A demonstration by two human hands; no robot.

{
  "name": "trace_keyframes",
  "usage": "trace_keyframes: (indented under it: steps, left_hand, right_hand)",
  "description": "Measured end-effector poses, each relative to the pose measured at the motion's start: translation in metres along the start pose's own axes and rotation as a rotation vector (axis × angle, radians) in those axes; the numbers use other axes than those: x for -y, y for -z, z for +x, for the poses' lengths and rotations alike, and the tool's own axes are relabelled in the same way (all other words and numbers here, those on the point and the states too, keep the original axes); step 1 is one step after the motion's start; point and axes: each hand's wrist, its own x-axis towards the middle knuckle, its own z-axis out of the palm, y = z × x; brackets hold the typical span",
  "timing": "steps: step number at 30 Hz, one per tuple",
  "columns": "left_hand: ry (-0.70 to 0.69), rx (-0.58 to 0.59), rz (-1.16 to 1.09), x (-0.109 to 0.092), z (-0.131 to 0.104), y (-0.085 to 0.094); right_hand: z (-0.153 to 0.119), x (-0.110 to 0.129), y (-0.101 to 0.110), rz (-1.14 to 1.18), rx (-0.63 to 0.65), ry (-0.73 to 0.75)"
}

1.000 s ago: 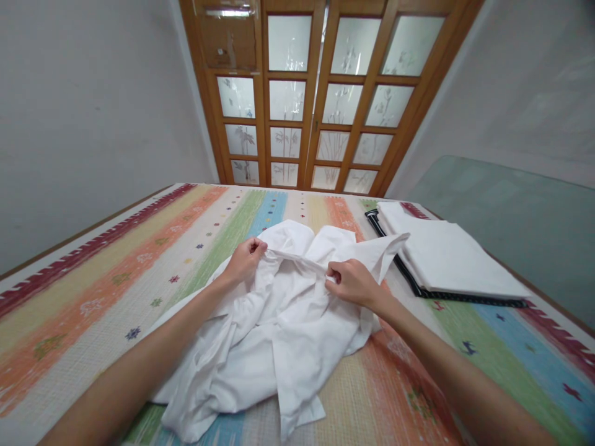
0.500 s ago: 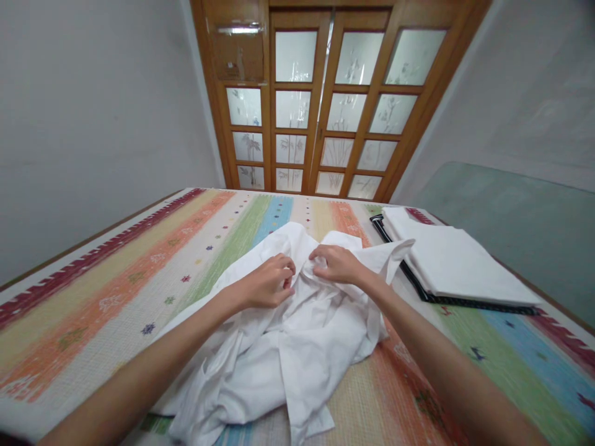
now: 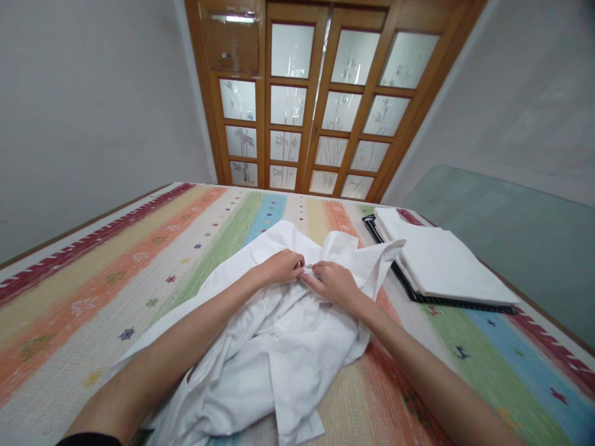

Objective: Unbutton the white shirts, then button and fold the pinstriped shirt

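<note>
A white shirt (image 3: 242,384) lies crumpled in the middle of the striped cloth, with loose folds toward me and a flap spread out at its upper right. My left hand (image 3: 282,267) is closed, its fingertips pinching the fabric near the shirt's upper part. Right beside it, my right hand (image 3: 335,284) pinches the same spot with thumb and forefinger. The fingertips of both hands almost touch. Whatever small detail of the shirt sits between them is too small to make out.
A multicoloured striped cloth (image 3: 186,241) covers the surface. To the right lies a flat stack of folded white fabric (image 3: 458,263) over a black piece with a striped edge (image 3: 404,282). A pale green panel (image 3: 511,217) stands along the right wall. Wooden glazed doors (image 3: 309,99) are behind.
My hands have come together on the shirt, the left moving up and right. The fingers, looser before, now pinch the fabric. The view has shifted slightly.
</note>
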Motion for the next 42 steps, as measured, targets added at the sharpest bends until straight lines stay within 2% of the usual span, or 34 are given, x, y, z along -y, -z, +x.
trace_keyframes:
  steps: [5, 12, 15, 19, 23, 27, 37, 42]
  left_hand:
    - [0.020, -0.057, -0.040, 0.005, -0.004, -0.006]
    - [0.155, -0.342, -0.369, 0.006, -0.014, -0.023]
    - [0.175, -0.445, -0.487, 0.006, -0.016, -0.030]
    - [0.186, -0.517, -0.637, 0.008, -0.018, -0.037]
    - [0.175, -0.520, -0.734, 0.011, -0.020, -0.039]
    - [0.165, -0.512, -0.750, 0.011, -0.020, -0.039]
    - [0.176, -0.467, -0.657, 0.011, -0.018, -0.039]
    - [0.181, -0.449, -0.689, 0.012, -0.016, -0.039]
  right_hand:
    - [-0.001, 0.004, 0.000, -0.118, -0.062, -0.081]
    - [0.012, -0.002, -0.002, -0.269, -0.226, -0.015]
    - [0.024, -0.003, -0.006, -0.188, -0.230, 0.038]
    - [0.037, -0.001, -0.010, 0.107, -0.230, 0.152]
    - [0.040, -0.004, -0.019, 0.373, -0.298, 0.170]
    - [0.038, -0.012, -0.029, 0.502, -0.338, 0.242]
    - [0.036, -0.012, -0.035, 0.398, -0.319, 0.177]
    - [0.036, -0.007, -0.036, 0.570, -0.360, 0.074]
